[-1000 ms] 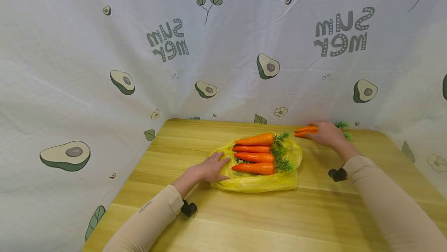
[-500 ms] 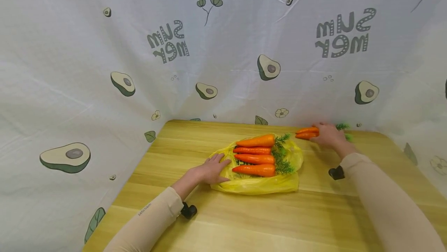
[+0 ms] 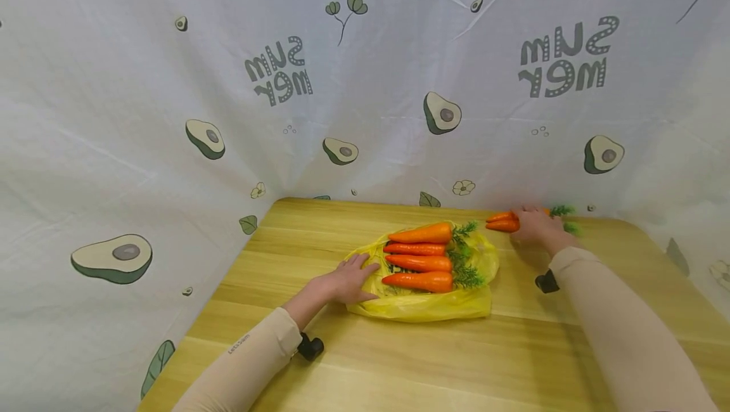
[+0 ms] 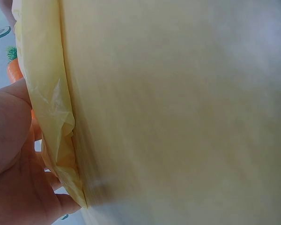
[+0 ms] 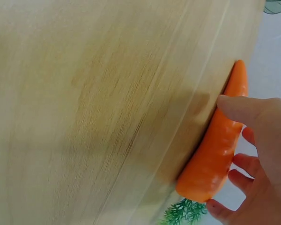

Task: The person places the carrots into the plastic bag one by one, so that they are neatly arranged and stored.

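On the table lies a spread yellow plastic bag (image 3: 410, 308) with several orange carrots on it, such as the front carrot (image 3: 422, 281), green tops to the right. My left hand (image 3: 349, 280) rests on the bag's left edge, fingers spread. In the left wrist view the bag's edge (image 4: 49, 89) passes by the thumb and fingertips. At the back right, my right hand (image 3: 536, 225) is over two more carrots (image 3: 503, 225). The right wrist view shows its thumb on the near side of a carrot (image 5: 210, 154) and curled fingers along the far side. That carrot lies on the table.
The wooden table (image 3: 388, 367) ends at the back against a pale cloth (image 3: 388, 51) printed with avocados. The two carrots at the right lie close to that back edge. A black wrist camera (image 3: 310, 347) sits under the left cuff.
My right wrist has shifted slightly left, its fingers still at the two back carrots. The left hand stays on the bag. The head view has moved a little.
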{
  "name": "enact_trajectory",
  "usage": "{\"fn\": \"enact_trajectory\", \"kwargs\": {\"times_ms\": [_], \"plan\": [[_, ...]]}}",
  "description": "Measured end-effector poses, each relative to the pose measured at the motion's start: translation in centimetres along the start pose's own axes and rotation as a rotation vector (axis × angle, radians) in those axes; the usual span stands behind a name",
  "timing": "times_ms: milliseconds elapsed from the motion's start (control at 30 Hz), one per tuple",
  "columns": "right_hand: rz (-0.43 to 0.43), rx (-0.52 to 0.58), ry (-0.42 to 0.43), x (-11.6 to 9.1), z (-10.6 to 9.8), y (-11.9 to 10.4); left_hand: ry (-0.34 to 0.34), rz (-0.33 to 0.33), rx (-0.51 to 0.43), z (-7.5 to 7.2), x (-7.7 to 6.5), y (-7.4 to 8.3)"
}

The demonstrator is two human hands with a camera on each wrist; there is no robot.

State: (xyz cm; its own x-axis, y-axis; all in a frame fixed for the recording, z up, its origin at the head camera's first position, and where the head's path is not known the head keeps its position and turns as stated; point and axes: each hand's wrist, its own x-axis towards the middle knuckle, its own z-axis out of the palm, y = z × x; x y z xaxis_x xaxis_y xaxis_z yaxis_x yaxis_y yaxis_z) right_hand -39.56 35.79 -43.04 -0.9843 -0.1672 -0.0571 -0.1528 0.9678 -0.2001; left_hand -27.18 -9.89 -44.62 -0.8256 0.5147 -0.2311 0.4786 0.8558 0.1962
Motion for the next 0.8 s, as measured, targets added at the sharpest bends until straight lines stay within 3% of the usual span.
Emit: {"fn": "enact_trajectory", "kwargs": {"times_ms": [467, 800], "plan": [[0.05, -0.144, 0.014, -0.8, -0.5, -0.1, 0.006, 0.005, 0.002, -0.1, -0.2, 0.2], [0.024, -0.133, -0.004, -1.3, -0.6, 0.4, 0.007, 0.007, -0.003, -0.1, -0.2, 0.1]]}}
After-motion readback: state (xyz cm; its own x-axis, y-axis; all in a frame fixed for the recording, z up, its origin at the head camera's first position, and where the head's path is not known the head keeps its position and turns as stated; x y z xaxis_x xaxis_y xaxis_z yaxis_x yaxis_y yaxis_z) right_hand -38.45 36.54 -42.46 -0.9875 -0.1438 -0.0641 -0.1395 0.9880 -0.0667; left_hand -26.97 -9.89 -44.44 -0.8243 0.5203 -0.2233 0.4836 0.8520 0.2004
